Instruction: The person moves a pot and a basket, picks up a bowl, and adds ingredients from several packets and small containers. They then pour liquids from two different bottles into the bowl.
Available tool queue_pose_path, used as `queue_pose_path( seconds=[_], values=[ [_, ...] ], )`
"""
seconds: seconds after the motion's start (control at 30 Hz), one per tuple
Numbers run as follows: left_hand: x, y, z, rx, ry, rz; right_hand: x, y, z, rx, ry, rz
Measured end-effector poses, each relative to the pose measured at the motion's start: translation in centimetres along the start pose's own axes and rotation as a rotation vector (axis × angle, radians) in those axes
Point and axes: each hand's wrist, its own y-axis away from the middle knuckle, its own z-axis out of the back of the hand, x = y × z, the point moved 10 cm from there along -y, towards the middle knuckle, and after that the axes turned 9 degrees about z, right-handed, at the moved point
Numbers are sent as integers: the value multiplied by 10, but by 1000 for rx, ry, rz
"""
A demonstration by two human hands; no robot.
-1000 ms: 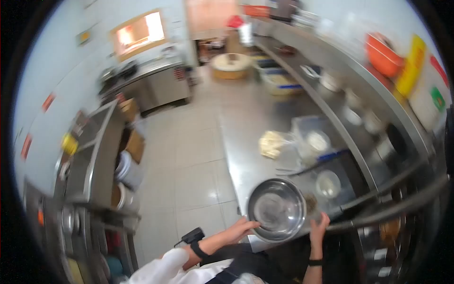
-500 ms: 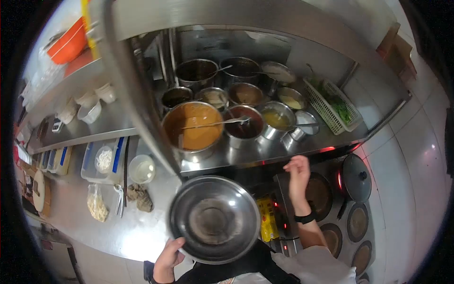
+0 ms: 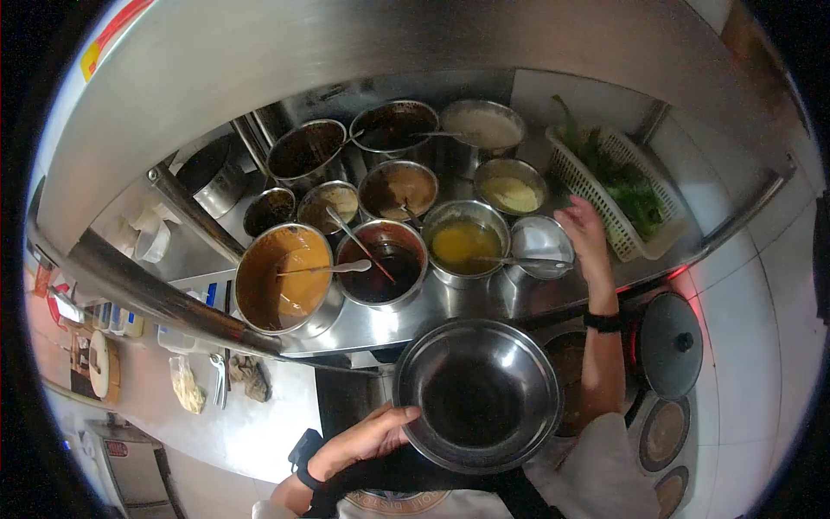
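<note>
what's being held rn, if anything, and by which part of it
The left grip holds a round, shiny metal bowl by its left rim, thumb over the edge. The right grip visibly holds nothing.

Left hand partly hidden by bowl; shirt print unreadable.

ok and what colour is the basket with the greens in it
The basket is off-white or cream; the head view shows it best.

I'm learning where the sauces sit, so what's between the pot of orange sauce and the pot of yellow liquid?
In the head view, a dark sauce pot sits between the orange sauce pot and yellow liquid pot.
</note>
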Motion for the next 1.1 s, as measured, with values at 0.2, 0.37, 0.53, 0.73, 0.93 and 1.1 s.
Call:
queue_pose_path(
  seconds=[0.2,0.37,0.53,0.73,0.93,1.1],
  values=[
    [-18,-2,2,70,-19,-40,30,-1,-12,176,473,134],
    [-22,-6,9,78,-33,5,87,46,-46,619,241,46],
    [-30,-8,6,146,9,-41,139,11,-37,272,346,152],
    [-38,-2,-2,159,-9,-40,160,29,-200,887,398,343],
    [-39,2,-4,229,-66,12,108,14,-245,941,421,270],
    [-28,-5,3,250,-31,48,123,-20,-237,593,176,423]
  ],
)
